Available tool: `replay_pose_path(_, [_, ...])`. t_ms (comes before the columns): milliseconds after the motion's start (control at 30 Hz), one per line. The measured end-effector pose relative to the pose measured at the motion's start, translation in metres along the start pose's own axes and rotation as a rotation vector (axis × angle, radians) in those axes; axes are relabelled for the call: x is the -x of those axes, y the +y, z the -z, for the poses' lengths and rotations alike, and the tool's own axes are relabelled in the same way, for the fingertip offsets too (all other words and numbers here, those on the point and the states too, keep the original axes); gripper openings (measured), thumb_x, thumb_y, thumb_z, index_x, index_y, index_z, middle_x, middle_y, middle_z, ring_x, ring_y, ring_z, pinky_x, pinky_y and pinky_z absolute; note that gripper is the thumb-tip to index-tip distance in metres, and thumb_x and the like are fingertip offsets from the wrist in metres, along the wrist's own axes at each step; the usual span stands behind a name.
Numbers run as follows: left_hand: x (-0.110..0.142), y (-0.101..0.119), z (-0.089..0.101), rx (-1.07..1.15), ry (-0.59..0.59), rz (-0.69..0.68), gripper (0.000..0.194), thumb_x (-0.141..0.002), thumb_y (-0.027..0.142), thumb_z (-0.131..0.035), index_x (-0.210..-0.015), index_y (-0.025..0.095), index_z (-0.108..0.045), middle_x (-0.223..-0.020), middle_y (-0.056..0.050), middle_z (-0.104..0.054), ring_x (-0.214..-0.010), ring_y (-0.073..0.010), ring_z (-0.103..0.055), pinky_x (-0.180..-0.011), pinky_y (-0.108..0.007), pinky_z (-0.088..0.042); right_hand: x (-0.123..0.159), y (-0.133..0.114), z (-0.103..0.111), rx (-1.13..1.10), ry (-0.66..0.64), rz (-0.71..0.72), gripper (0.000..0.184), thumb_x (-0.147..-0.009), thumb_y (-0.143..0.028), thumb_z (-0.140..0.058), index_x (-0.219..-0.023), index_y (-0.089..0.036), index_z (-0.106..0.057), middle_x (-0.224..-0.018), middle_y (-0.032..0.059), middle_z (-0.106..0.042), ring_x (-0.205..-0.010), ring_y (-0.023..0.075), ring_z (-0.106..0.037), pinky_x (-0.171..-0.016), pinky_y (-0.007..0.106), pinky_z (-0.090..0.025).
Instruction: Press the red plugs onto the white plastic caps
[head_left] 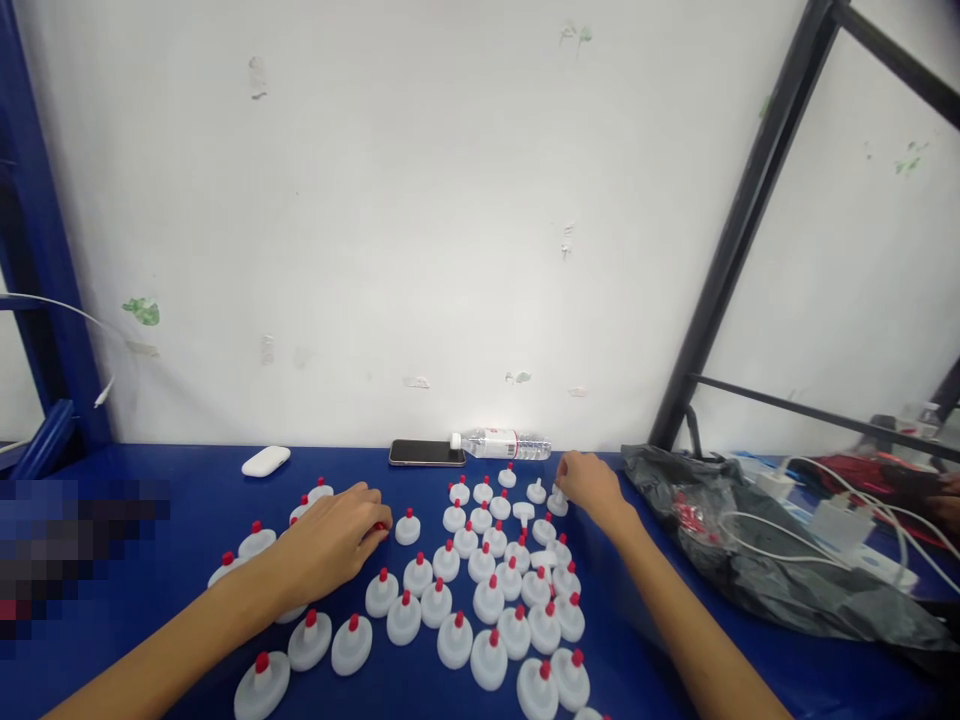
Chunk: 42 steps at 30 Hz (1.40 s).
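Observation:
Many white round nozzle caps, most with small red tips, stand in loose rows on the blue table. My left hand point(337, 535) is over the left group, its fingers curled and pinched around a small red tip point(384, 525). Whether a white cap is under that tip is hidden by the hand. At the far right of the rows, my right hand point(592, 485) pinches the top of a white nozzle cap point(556, 504) that shows no red tip. Beside it stands another untipped cap point(536, 492). A red-tipped cap point(408, 528) stands just right of my left hand.
Against the wall lie a black phone point(427, 453), a clear water bottle point(506, 444) and a white case point(266, 461). On the right, a grey plastic bag point(787, 590) holds a clear packet of red pieces point(694, 520); white cables and a charger point(841, 520) lie across it.

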<state>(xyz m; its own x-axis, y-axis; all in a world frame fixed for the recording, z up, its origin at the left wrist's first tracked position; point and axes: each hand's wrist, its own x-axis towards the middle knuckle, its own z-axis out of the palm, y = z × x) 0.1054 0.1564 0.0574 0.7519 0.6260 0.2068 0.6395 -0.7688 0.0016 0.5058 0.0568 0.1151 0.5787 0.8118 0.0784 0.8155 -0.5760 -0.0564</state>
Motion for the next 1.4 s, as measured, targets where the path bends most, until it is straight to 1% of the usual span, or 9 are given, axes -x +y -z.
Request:
replay_pose_path(233, [0.004,0.006,0.015,0.007,-0.052,-0.005,0.022,-0.12,0.042,-0.085,-0.121,0.019,-0.083,-0.122,-0.006,-0.085,-0.113,-0.0251,-0.084,-0.102,-0.046,-0.075,-0.002,-0.001,-0.004,-0.025,-0.033,0.01,0.04,-0.119,-0.047,-0.088,-0.15,-0.023,-0.081,-0.154,0.0118,-0.082,-0.132,0.031,-0.084,-0.113,0.055,-0.074])
replay_pose_path(433, [0.006,0.004,0.016,0.045,-0.029,-0.027,0.026,-0.12,0.045,-0.084,-0.121,0.02,-0.082,-0.12,-0.006,-0.084,-0.11,-0.0246,-0.083,-0.1,-0.046,-0.074,0.001,-0.003,0.0,-0.12,0.106,0.086,0.039,-0.119,-0.048,-0.086,-0.149,-0.023,-0.081,-0.154,0.012,-0.082,-0.132,0.0308,-0.084,-0.114,0.056,-0.073])
replay_pose_path(600, [0.006,0.005,0.014,0.066,-0.032,-0.023,0.026,-0.12,0.046,-0.084,-0.122,0.02,-0.082,-0.121,-0.006,-0.084,-0.111,-0.025,-0.083,-0.101,-0.047,-0.074,0.017,-0.022,0.014,-0.331,0.18,0.407,0.033,-0.12,-0.048,-0.085,-0.141,-0.022,-0.083,-0.146,0.0106,-0.085,-0.132,0.0305,-0.084,-0.117,0.057,-0.072])
replay_pose_path(733, [0.006,0.009,0.016,0.065,-0.044,0.0,0.025,-0.12,0.044,-0.085,-0.124,0.019,-0.083,-0.125,-0.007,-0.085,-0.115,-0.0262,-0.084,-0.104,-0.049,-0.074,0.047,-0.043,0.019,-0.498,0.013,0.77,0.025,-0.122,-0.045,-0.084,-0.128,-0.021,-0.087,-0.13,0.0065,-0.091,-0.119,0.0256,-0.088,-0.111,0.05,-0.073])
replay_pose_path(867, [0.006,0.012,0.019,0.04,-0.069,0.025,0.024,-0.12,0.043,-0.085,-0.126,0.019,-0.083,-0.127,-0.007,-0.086,-0.117,-0.0267,-0.084,-0.106,-0.05,-0.075,0.066,-0.055,0.011,-0.56,-0.157,0.955,0.02,-0.105,-0.042,-0.104,-0.116,-0.029,-0.094,-0.12,-0.001,-0.096,-0.107,0.0213,-0.088,-0.088,0.031,-0.069])
replay_pose_path(967, [0.006,0.013,0.021,0.031,-0.075,0.033,0.024,-0.12,0.043,-0.085,-0.127,0.019,-0.083,-0.128,-0.008,-0.086,-0.118,-0.0267,-0.084,-0.106,-0.05,-0.075,0.066,-0.058,0.004,-0.575,-0.206,0.995,0.012,-0.107,-0.039,-0.101,-0.106,-0.028,-0.095,-0.109,-0.0013,-0.095,-0.095,0.0199,-0.085,-0.081,0.03,-0.066])
replay_pose_path(1167, [0.007,0.014,0.023,0.039,-0.072,0.032,0.024,-0.12,0.043,-0.085,-0.127,0.019,-0.083,-0.127,-0.007,-0.086,-0.115,-0.0259,-0.085,-0.105,-0.049,-0.075,0.057,-0.057,-0.006,-0.612,-0.241,0.974,0.023,-0.117,-0.041,-0.09,-0.108,-0.02,-0.089,-0.101,0.0004,-0.089,-0.093,0.0207,-0.085,-0.096,0.043,-0.073])
replay_pose_path(1267, [0.007,0.015,0.023,0.044,-0.064,0.034,0.024,-0.12,0.043,-0.085,-0.126,0.019,-0.083,-0.125,-0.007,-0.086,-0.115,-0.0259,-0.085,-0.105,-0.049,-0.075,0.053,-0.057,-0.009,-0.664,-0.22,0.952,0.026,-0.117,-0.046,-0.09,-0.11,-0.021,-0.089,-0.105,0.0013,-0.09,-0.096,0.0214,-0.086,-0.099,0.044,-0.073])
replay_pose_path(1400, [0.006,0.017,0.028,0.076,0.006,0.035,0.025,-0.12,0.044,-0.084,-0.124,0.019,-0.084,-0.123,-0.007,-0.086,-0.115,-0.0261,-0.085,-0.105,-0.049,-0.075,0.049,-0.055,-0.005,-0.778,-0.131,0.897,0.032,-0.118,-0.052,-0.088,-0.109,-0.022,-0.088,-0.092,-0.0013,-0.087,-0.083,0.0189,-0.082,-0.088,0.039,-0.071])
